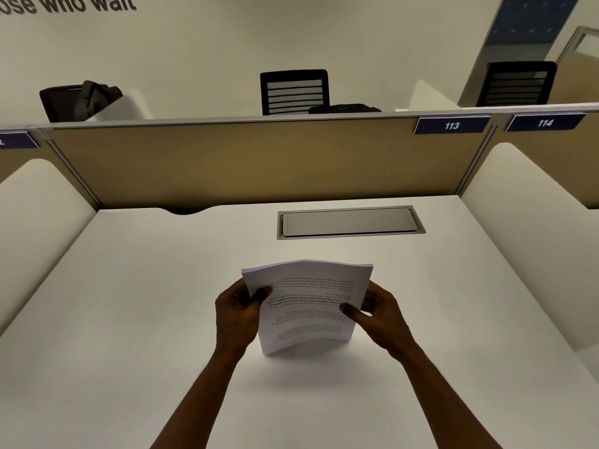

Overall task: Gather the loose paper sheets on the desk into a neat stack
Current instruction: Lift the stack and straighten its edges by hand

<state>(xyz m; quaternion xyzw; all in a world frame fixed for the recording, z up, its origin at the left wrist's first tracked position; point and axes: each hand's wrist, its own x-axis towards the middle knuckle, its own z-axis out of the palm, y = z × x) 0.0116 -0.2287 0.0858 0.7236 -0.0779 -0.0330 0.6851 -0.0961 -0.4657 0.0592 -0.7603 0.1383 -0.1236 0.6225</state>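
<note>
Upright, the paper stack stands between both gripping hands.

The stack of paper sheets stands on its near edge at the middle of the white desk, bowed, printed text facing up and reading upside down, edges gathered together, far edge raised.

A white desk faces a tan partition, black mesh chairs beyond against a cream wall.
</note>
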